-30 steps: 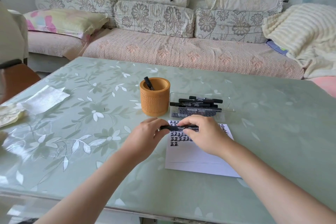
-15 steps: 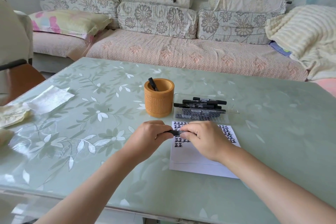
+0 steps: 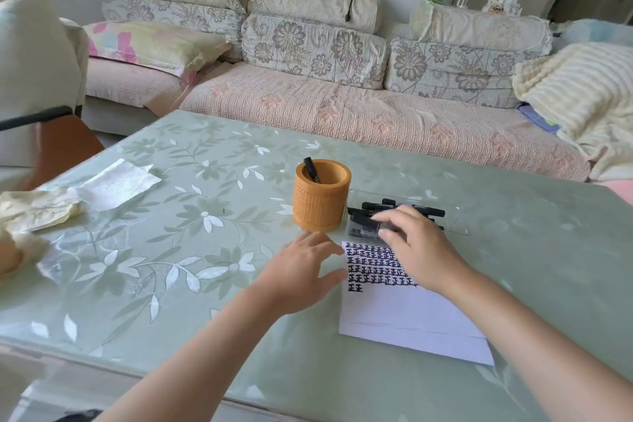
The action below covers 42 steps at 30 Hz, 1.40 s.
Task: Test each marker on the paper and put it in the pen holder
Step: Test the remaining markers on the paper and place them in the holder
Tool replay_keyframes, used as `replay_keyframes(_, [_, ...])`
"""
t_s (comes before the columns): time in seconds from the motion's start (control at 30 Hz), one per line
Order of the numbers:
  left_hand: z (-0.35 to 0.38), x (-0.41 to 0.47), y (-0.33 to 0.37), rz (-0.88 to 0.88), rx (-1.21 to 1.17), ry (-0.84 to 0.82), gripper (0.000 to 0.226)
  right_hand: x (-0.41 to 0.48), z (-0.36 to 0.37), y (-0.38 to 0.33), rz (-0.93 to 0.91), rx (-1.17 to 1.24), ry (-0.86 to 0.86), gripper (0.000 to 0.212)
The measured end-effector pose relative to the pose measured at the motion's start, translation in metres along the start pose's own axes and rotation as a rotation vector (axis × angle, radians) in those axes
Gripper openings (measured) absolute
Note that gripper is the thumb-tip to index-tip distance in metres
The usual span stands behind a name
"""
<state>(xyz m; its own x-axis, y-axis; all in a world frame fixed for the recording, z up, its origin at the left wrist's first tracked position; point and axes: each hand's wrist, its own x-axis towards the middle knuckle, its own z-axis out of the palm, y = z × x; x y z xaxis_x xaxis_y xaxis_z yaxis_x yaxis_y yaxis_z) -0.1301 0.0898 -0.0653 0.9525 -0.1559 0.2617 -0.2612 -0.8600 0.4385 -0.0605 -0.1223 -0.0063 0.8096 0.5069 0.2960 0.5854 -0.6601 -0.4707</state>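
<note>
Hands held near the pen holder [image 3: 322,197]
The left hand [image 3: 301,271] is spread in front of it; the right hand [image 3: 418,250] is blurred over the markers [image 3: 411,209] just right of it, so its grip cannot be told.

Orange pen holder [image 3: 320,205] w/ 1 black marker [image 3: 311,169] leaning inside; more markers [image 3: 411,210] just right; inked paper [image 3: 404,315] nearer.

Floral-cushioned sofa [image 3: 308,55], green floral-patterned table [image 3: 171,233], cream blanket [image 3: 582,92], daylight

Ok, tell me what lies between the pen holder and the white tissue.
Nothing does: in the head view only bare floral table runs from the tissue to the pen holder.
</note>
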Motion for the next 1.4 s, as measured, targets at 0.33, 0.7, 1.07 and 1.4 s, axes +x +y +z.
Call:
replay_keyframes(0.33, [0.006, -0.006, 0.002, 0.063, 0.126, -0.146, 0.078, 0.114, -0.011, -0.051, 0.015, 0.176, 0.271, 0.008])
replay_keyframes(0.7, [0.008, -0.007, -0.001, 0.105, 0.145, -0.113, 0.070, 0.129, 0.020, -0.033, 0.121, -0.070, -0.092, 0.027])
replay_keyframes(1.07, [0.018, -0.005, 0.002, 0.099, 0.191, -0.124, 0.080, 0.083, -0.017, 0.043, 0.163, -0.384, -0.229, 0.029])
replay_keyframes(1.4, [0.021, -0.003, -0.001, 0.084, 0.209, -0.140, 0.080, 0.083, -0.006, 0.046, 0.053, -0.531, -0.217, 0.029])
